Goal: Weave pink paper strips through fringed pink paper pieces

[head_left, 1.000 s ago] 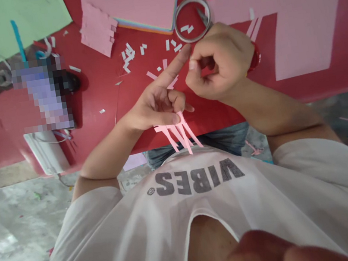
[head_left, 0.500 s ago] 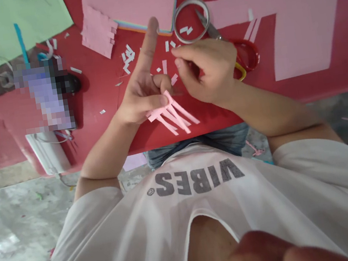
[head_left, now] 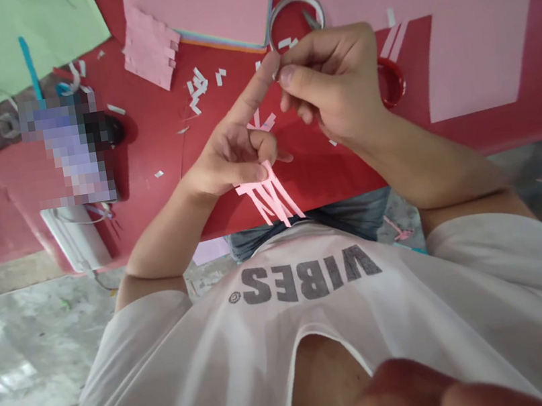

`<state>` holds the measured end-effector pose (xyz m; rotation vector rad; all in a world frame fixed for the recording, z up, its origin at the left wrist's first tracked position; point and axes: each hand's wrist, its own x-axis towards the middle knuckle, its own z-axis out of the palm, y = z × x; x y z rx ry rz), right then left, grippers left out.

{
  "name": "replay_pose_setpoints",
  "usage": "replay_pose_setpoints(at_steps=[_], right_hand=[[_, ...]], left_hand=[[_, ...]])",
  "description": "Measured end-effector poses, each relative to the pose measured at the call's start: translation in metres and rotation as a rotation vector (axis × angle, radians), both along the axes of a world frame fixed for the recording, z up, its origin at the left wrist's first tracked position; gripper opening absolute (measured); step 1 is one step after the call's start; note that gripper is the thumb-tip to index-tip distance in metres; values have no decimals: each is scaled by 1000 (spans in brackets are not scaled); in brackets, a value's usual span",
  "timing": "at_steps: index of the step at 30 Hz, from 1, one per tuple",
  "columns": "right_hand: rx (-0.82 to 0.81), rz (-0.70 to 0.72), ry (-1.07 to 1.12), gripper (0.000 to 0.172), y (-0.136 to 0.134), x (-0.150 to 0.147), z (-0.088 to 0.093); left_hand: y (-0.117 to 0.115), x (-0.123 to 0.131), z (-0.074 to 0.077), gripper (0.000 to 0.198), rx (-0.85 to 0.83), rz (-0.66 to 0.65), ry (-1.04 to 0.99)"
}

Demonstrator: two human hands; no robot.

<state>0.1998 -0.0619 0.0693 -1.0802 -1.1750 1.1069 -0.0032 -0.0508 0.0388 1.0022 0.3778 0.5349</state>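
Note:
My left hand point(head_left: 235, 150) grips a bundle of several pink paper strips point(head_left: 270, 199) under its curled fingers, with the index finger stretched out toward the right hand. My right hand point(head_left: 335, 85) pinches thumb and forefinger together at that fingertip; what they hold is too small to make out. Both hands hover over the near edge of the red table point(head_left: 154, 139). Behind the right hand lie a tape roll point(head_left: 292, 6) and scissors with a red handle point(head_left: 392, 79).
A large cut pink sheet point(head_left: 468, 24) lies at the right, a stack of coloured paper point(head_left: 205, 2) at the top middle, a notched pink piece point(head_left: 151, 48) beside it, and a green sheet point(head_left: 7, 39) at the left. White scraps point(head_left: 200, 85) litter the table.
My left index finger has tilted from pointing up back toward the right. My right hand has risen and met its tip, covering the scissors again.

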Motion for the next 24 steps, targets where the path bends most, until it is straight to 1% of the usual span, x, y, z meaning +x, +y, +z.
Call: replay_pose_setpoints(at_steps=[2,5,8,11,13,16,18,19,21,22,24], right_hand=[[-35,-21,-11,24,-2,-1,6],[-104,-68,-37,25,-4,-3,14],[-129,-79,-46,28,-3,-2,14],[-85,-59,-72,29,-2,2,2],[-39,-32,-67,23,0,4,-9],[9,-61,-59,16,4,4,-26],[20,-94,-69,20,8,2,-34],[27,-107,-79,24,11,1,-38],[48,-145,-116,34,15,-1,-41],[62,-170,-134,36,16,-2,-41],[85,-191,-164,31,15,-3,-38]], left_hand=[[0,1,0,129,14,-4,-7],[2,2,-5,127,51,-35,-32],[3,3,-9,131,72,-45,-33],[0,3,-9,136,23,21,22],[-2,4,-9,138,-9,54,56],[-2,6,-14,144,-29,81,83],[-1,9,-20,150,-24,75,74],[0,11,-23,155,-11,64,41],[1,14,-25,159,11,31,-16],[0,15,-25,159,11,20,-26],[-1,16,-19,153,-24,11,23]])
